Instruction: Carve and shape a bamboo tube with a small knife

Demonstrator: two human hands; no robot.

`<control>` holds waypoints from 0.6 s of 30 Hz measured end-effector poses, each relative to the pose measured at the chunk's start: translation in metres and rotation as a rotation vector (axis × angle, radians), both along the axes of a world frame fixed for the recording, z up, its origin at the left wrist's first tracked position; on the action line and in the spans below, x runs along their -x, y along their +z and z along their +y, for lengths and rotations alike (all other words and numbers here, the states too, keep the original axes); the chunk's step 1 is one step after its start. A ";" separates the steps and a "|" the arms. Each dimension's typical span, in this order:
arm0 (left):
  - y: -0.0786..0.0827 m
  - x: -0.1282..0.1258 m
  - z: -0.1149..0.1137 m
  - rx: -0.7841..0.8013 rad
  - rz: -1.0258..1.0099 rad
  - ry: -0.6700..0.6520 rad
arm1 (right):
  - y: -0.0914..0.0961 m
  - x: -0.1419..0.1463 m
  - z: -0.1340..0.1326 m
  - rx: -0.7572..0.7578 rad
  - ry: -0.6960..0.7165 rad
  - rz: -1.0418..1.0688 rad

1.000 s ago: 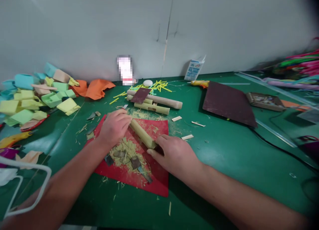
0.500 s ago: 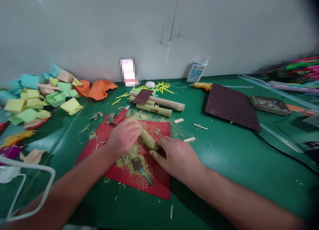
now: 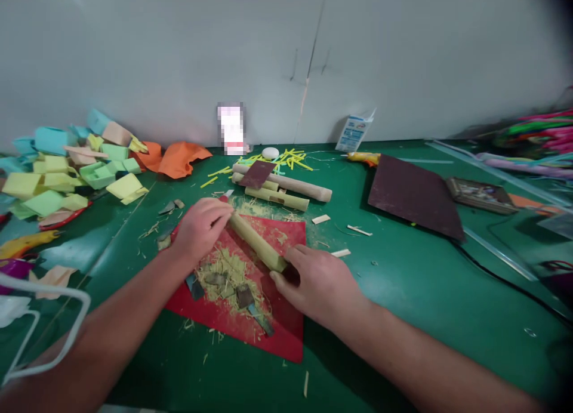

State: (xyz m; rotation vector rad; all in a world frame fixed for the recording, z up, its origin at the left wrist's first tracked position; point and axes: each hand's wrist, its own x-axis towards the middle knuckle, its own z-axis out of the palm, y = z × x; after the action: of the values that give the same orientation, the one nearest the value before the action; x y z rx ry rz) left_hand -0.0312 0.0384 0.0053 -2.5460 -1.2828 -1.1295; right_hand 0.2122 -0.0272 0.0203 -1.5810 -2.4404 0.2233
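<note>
A pale green bamboo stick (image 3: 255, 241) lies slantwise on a red sheet (image 3: 286, 329) on the green table. My left hand (image 3: 199, 228) is closed round the stick's far end. My right hand (image 3: 320, 284) grips its near end, fingers pressed over it. Between my hands lies a heap of yellowish shavings (image 3: 224, 273) with a few dark scraps (image 3: 244, 295). A white blade tip (image 3: 227, 193) pokes out just beyond my left hand.
More bamboo pieces (image 3: 286, 186) lie behind the red sheet under a small dark sandpaper scrap (image 3: 256, 173). A large dark sandpaper sheet (image 3: 412, 195) lies at the right, a black cable (image 3: 505, 270) beyond it. Coloured folded papers (image 3: 67, 174) pile up at the left.
My left hand slid down the stick toward my right hand, then back up to the far end, hiding the red-handled knife that showed half a second ago. My right hand stayed put.
</note>
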 end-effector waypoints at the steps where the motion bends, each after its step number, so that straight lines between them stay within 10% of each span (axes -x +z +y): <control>1: 0.001 0.006 0.002 0.011 -0.073 0.078 | 0.000 -0.001 0.001 -0.013 0.001 0.000; 7: 0.008 0.015 -0.006 0.157 -0.354 0.300 | -0.001 -0.009 0.013 -0.124 0.022 -0.023; 18: 0.009 0.001 -0.013 0.518 -0.477 0.183 | -0.009 -0.024 0.030 -0.290 -0.012 -0.057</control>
State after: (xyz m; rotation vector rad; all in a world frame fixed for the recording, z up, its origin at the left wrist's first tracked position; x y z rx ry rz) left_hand -0.0325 0.0257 0.0142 -2.4709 -2.1167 -1.5988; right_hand 0.2360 0.0028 0.0111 -1.4918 -2.3730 -0.1741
